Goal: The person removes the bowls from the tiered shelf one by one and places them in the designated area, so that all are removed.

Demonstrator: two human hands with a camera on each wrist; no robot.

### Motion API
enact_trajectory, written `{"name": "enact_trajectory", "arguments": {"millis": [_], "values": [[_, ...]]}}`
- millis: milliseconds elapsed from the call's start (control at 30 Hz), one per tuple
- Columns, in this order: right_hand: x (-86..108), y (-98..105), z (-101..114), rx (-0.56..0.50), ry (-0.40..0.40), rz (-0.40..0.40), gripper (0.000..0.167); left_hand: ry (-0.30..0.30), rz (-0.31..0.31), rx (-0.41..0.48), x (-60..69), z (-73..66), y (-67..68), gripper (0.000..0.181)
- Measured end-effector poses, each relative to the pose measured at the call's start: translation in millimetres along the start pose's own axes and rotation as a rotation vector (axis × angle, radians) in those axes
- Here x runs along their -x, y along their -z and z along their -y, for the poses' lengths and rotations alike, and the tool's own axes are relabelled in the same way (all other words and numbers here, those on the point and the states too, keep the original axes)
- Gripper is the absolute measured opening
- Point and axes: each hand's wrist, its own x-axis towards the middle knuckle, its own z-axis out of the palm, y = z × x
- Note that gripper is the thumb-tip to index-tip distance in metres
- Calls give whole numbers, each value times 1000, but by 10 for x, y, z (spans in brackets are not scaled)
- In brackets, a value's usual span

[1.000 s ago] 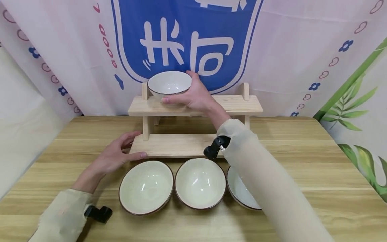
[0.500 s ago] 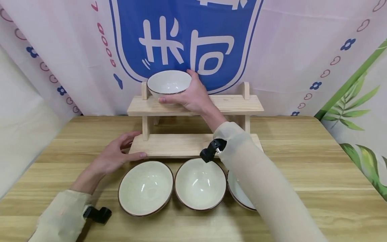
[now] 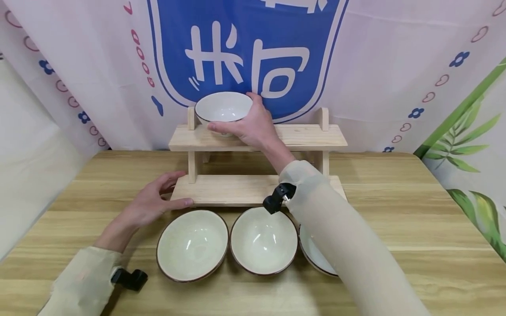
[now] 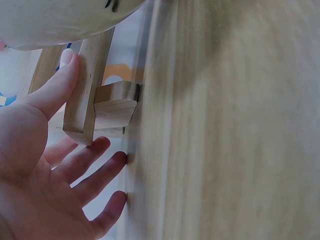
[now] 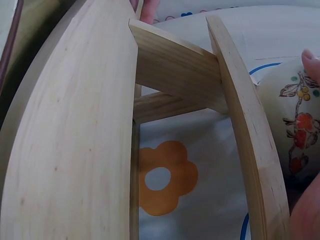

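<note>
My right hand (image 3: 253,125) grips a bowl (image 3: 223,107) with a white inside and dark rim. Its thumb lies across the front; the other fingers are mostly hidden behind. The bowl is upright at the left end of the rack's upper shelf (image 3: 304,135), its foot at the board. In the right wrist view, fruit-like decoration shows on the bowl's outside (image 5: 302,120). My left hand (image 3: 148,202) is at the left end of the lower shelf (image 3: 225,188). Its thumb touches the front edge, and the other fingers spread loosely beside the board's end (image 4: 80,115).
In front of the rack, a row of bowls stands on the wooden table (image 3: 395,210): a left bowl (image 3: 193,245), a middle bowl (image 3: 264,241) and a right bowl (image 3: 316,252) partly covered by my right sleeve. A printed curtain (image 3: 363,66) hangs close behind the rack.
The right hand's thumb has shifted slightly left along the bowl, and the right forearm has moved a little left. The bowl and left hand look the same.
</note>
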Motion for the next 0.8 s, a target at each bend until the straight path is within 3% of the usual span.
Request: {"name": "enact_trajectory", "arguments": {"millis": [333, 800], "values": [[40, 80, -25, 37, 17, -10, 128, -6, -6, 0, 4, -1, -6, 95], [147, 279, -72, -24, 81, 12, 120, -3, 1, -2, -13, 13, 9, 96]]}}
